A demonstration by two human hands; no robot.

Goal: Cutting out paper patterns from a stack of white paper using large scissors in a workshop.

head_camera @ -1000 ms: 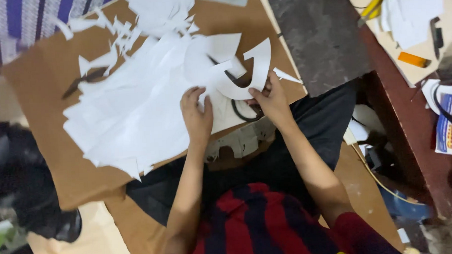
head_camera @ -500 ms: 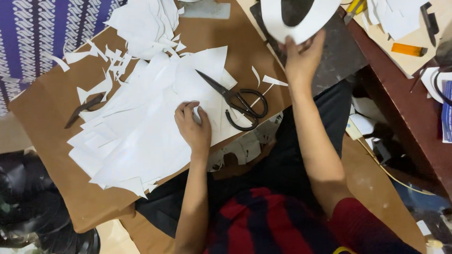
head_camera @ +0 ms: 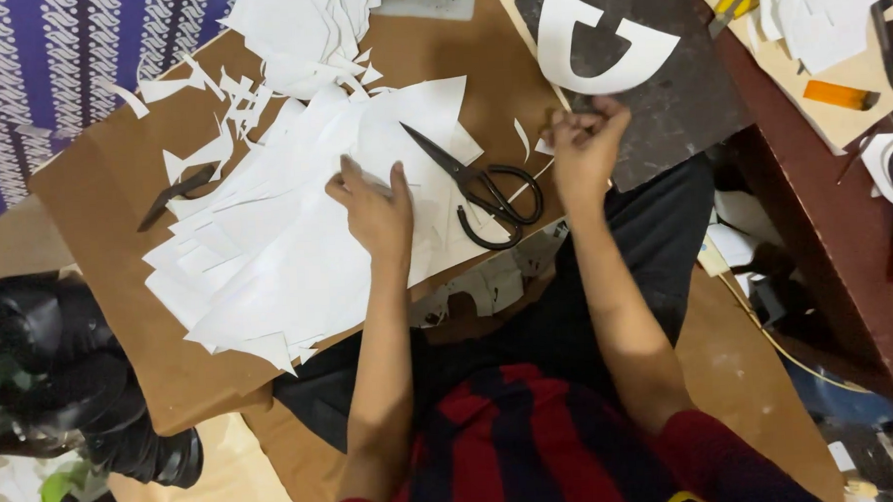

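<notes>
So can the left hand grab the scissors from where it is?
Probably yes. The left hand rests on the paper pile, and the scissors lie closed just beside it on the same board. Nothing lies between them, and the right hand is off to the far side.

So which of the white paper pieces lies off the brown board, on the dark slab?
The curved U-shaped cutout, alone on the dark slab just beyond the right hand. The other sheets are piled on the brown board under the left hand.

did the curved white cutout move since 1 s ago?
Yes. The curved white cutout went from over the paper pile, beside the scissors, up and right onto the dark slab; right hand now below it.
</notes>
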